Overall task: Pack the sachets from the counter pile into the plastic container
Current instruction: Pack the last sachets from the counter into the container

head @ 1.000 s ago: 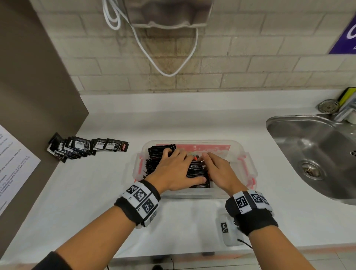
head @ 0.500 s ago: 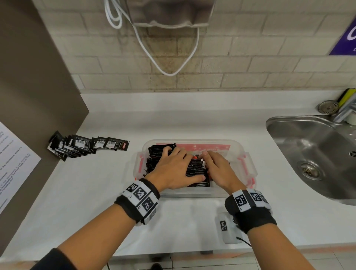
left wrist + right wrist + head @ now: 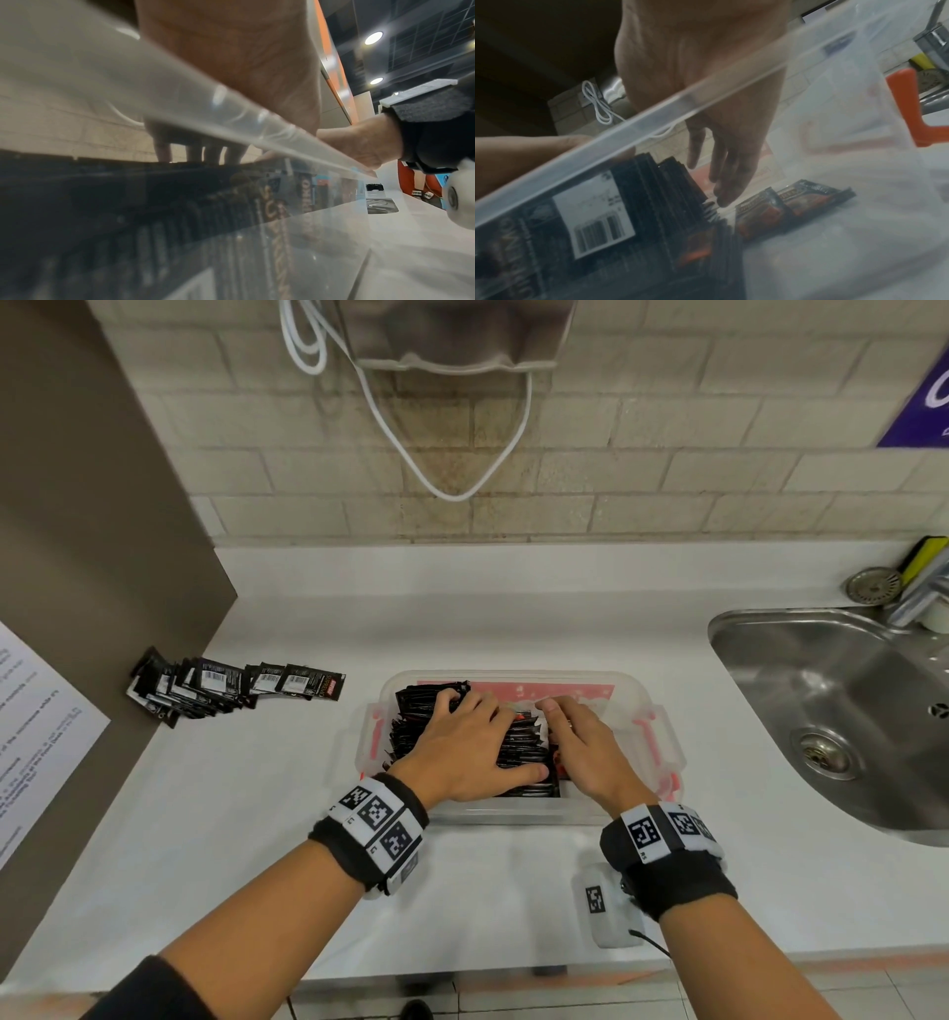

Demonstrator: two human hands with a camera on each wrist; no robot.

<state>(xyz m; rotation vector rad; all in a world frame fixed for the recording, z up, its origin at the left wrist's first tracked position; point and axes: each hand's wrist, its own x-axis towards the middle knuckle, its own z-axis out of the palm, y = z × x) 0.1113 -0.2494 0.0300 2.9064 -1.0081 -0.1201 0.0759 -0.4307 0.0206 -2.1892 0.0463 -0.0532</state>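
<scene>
A clear plastic container [image 3: 513, 811] with red clips stands mid-counter, its left half filled with upright black sachets [image 3: 518, 752]. My left hand [image 3: 462, 747] lies flat on their tops, fingers spread, thumb along the near edge. My right hand [image 3: 580, 747] reaches down at the stack's right side with straight fingers [image 3: 726, 182] against the sachets [image 3: 654, 182]. A few sachets [image 3: 795, 199] lie flat on the container floor to the right. The counter pile of black sachets [image 3: 215, 685] lies fanned out at the far left. Through the wall, the left fingertips [image 3: 205, 150] touch the sachet tops.
A steel sink [image 3: 832, 721] with a tap and a sponge is set into the counter at the right. A brown side panel with a paper sheet [image 3: 41, 737] closes off the left. A white cable [image 3: 452, 490] hangs on the tiled wall behind.
Both hands have stayed in the container at the sachet stack, with only slight shifts of the fingers.
</scene>
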